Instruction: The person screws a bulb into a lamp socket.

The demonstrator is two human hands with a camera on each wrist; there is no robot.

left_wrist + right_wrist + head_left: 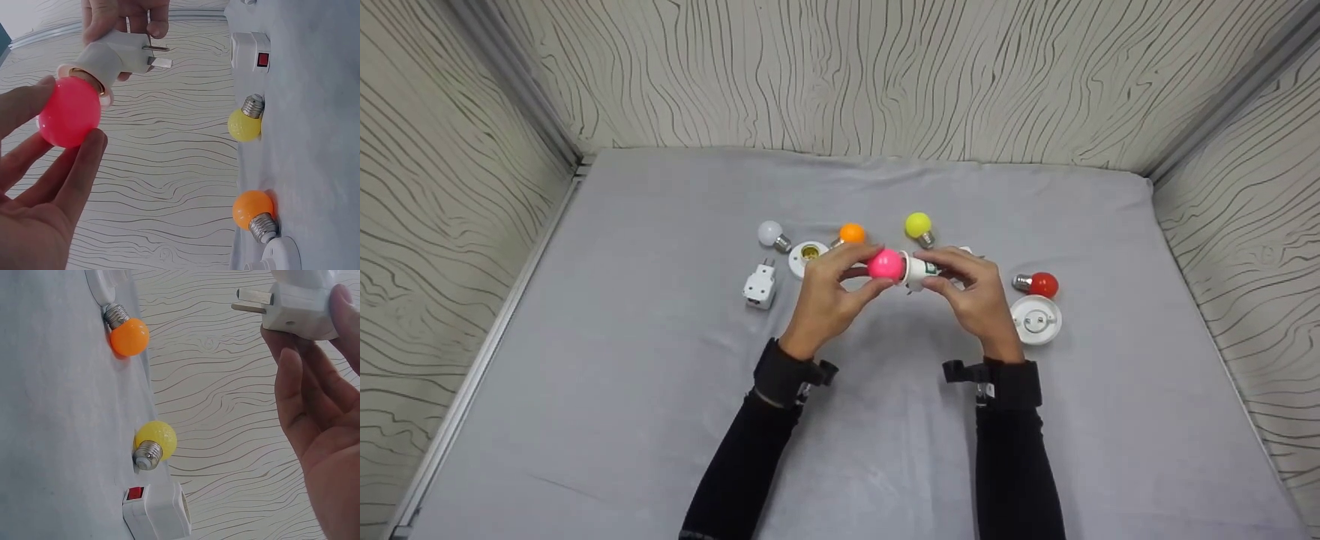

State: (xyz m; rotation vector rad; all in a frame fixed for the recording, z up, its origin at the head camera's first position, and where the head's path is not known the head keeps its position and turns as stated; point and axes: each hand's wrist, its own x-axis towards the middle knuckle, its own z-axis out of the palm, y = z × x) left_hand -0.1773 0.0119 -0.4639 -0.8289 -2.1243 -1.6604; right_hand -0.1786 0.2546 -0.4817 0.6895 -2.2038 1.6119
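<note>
Between the fingertips of my left hand is a pink light bulb, pinched by its round globe. My right hand grips a white plug-in lamp socket, whose open end faces the bulb. In the left wrist view the base of the pink bulb sits at the mouth of the socket, partly inside it; how far it is screwed in cannot be seen. Two flat metal prongs stick out from the side of the socket in the right wrist view. Both hands are held above the cloth.
Behind the hands lie white, orange and yellow bulbs. A red bulb and a white round base are at right. Left are a round socket and white plug adapter. A red-switched white socket lies beyond.
</note>
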